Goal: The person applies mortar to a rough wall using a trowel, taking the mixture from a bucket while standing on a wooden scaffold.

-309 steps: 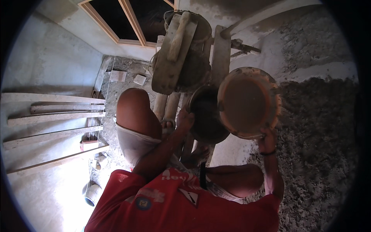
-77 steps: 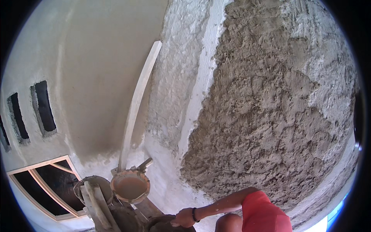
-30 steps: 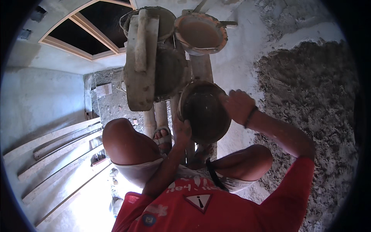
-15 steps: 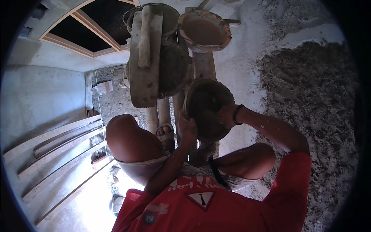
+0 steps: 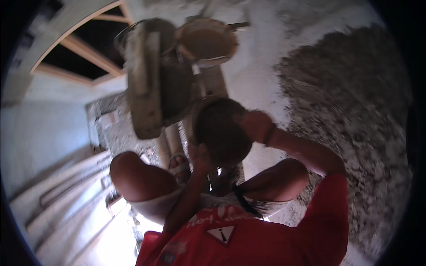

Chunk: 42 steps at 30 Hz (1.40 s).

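A dark, mortar-stained bucket [image 5: 198, 113] is tilted toward me between my knees, its inside dark. My left hand [image 5: 199, 157] is closed on its near left rim. At the right rim, smeared by motion, is my right hand [image 5: 257, 126], with a dark band at the wrist. Its fingers point toward the bucket's mouth, and whether they hold anything does not show. Ahead to the left, a long plastering float [image 5: 146, 82] with a bar handle lies across another mortar-stained bucket [image 5: 175, 91].
An orange-rimmed bucket [image 5: 206, 42] with brownish contents stands farther ahead. Planks and poles [image 5: 171, 144] run beneath the buckets and my feet. On the right is a wall with rough dark plaster [image 5: 346, 88]. A wooden frame with dark openings [image 5: 88, 44] is at upper left; long boards [image 5: 66, 177] lie lower left.
The whole view has shifted and blurred. My right hand has moved up and out from inside the bucket to its right rim. My left hand stays on the near left rim.
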Available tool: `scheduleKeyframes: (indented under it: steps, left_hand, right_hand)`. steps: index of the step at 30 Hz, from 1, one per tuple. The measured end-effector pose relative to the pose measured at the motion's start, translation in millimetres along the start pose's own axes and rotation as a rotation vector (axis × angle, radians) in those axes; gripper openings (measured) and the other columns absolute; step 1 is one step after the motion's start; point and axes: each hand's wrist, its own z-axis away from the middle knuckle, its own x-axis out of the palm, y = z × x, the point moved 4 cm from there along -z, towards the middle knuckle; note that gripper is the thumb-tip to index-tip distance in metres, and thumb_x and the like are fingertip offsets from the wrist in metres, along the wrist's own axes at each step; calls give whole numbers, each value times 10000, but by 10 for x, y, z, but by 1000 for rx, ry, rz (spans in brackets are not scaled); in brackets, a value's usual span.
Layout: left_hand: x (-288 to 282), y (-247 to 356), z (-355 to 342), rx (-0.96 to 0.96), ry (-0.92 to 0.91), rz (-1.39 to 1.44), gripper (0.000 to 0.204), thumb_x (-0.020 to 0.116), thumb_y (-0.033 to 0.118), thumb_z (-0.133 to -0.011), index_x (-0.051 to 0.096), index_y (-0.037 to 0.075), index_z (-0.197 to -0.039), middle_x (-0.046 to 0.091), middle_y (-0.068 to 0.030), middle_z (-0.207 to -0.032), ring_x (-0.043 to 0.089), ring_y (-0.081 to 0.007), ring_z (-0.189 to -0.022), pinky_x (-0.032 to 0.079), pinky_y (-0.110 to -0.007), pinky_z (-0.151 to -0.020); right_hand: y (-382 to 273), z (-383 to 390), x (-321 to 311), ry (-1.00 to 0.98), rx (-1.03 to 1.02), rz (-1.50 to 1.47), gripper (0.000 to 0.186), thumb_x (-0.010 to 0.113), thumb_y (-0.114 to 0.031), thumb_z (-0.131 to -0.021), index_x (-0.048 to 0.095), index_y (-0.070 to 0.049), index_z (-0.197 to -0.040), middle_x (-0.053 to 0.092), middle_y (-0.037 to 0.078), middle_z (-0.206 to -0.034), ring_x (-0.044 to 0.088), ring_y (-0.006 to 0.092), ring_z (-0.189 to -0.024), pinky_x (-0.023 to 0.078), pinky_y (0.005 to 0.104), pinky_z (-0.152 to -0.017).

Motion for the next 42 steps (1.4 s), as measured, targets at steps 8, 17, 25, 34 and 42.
scheduleKeyframes:
  steps: [8, 17, 25, 34, 42]
  left_hand:
    - [-613, 529, -376, -439, 35, 690, 451, 515, 100, -747, 479, -96, -1152, 594, -231, -998, 579, -349, -893, 455, -396, -822]
    - [-659, 544, -612, -553, -19, 746, 494, 538, 92, -732, 495, -75, -1195, 607, -213, -1025, 577, -338, -941, 433, -389, -873]
    - [-389, 174, -342, -552, -49, 738, 406, 574, 101, -760, 527, -32, -1141, 545, -242, -1162, 544, -323, -1025, 424, -392, -914]
    - [-29, -353, -167, -241, -54, 354, 482, 543, 128, -751, 491, -107, -1169, 515, -254, -1161, 500, -365, -1026, 406, -434, -875]
    - [-807, 710, -627, -585, -72, 576, 515, 547, 103, -739, 470, -119, -1197, 588, -281, -995, 563, -415, -919, 421, -456, -868]
  right_hand:
    - [-463, 229, 430, -253, -137, -92, 228, 481, -171, -871, 656, -28, -902, 680, 172, -771, 675, 334, -721, 545, 456, -654]
    - [22, 10, -36, -123, 215, -18, 250, 528, -177, -853, 650, -44, -1025, 695, 140, -804, 692, 318, -754, 555, 435, -609]
    - [-403, 87, 507, -403, -95, 44, 214, 607, -206, -814, 741, -94, -938, 717, 120, -954, 692, 291, -918, 567, 426, -724]
    - [-114, 186, -464, -268, -178, -85, 195, 578, -176, -771, 712, -56, -846, 702, 159, -862, 683, 337, -853, 558, 440, -725]
    - [-179, -79, 346, -414, 173, 99, 223, 563, -176, -818, 734, -63, -906, 718, 117, -923, 700, 280, -874, 562, 415, -705]
